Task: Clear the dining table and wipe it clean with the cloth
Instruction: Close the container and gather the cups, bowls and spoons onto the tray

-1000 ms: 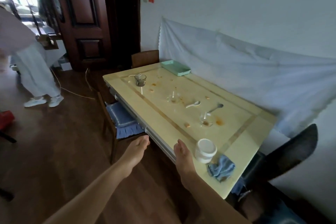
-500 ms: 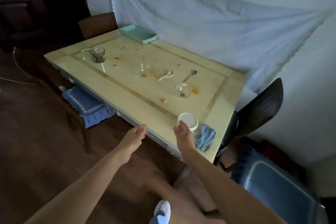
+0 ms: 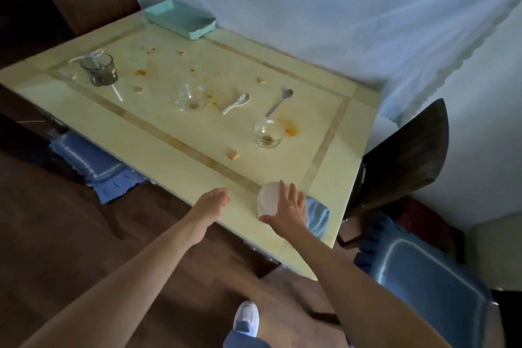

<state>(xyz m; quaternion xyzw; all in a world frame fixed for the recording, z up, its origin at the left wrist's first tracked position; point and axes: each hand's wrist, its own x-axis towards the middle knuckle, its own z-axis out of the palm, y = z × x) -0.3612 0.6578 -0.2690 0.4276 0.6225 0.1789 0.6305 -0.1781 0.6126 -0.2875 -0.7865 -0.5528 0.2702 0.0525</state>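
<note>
The pale yellow dining table (image 3: 158,150) carries a dark glass (image 3: 99,69), two clear glass cups (image 3: 190,97) (image 3: 268,133), a white ceramic spoon (image 3: 236,104), a metal spoon (image 3: 279,102), crumbs (image 3: 233,154) and an orange stain (image 3: 291,130). At the near right corner a white bowl (image 3: 267,196) stands beside a crumpled blue cloth (image 3: 317,215). My right hand (image 3: 289,210) is spread over the bowl's near right side, with its thumb by the near rim, and covers part of the cloth. My left hand (image 3: 213,202) hovers at the table's near edge, holding nothing.
A teal tray (image 3: 180,18) sits at the far end. A dark chair (image 3: 404,158) stands at the table's right end, a blue-cushioned chair (image 3: 423,277) near right, another blue cushion (image 3: 93,167) under the left side. A white sheet (image 3: 310,8) hangs behind.
I have stepped closer, and the view has tilted down onto the table. My right hand moved from the table's edge onto the white bowl; my left hand reached the near edge.
</note>
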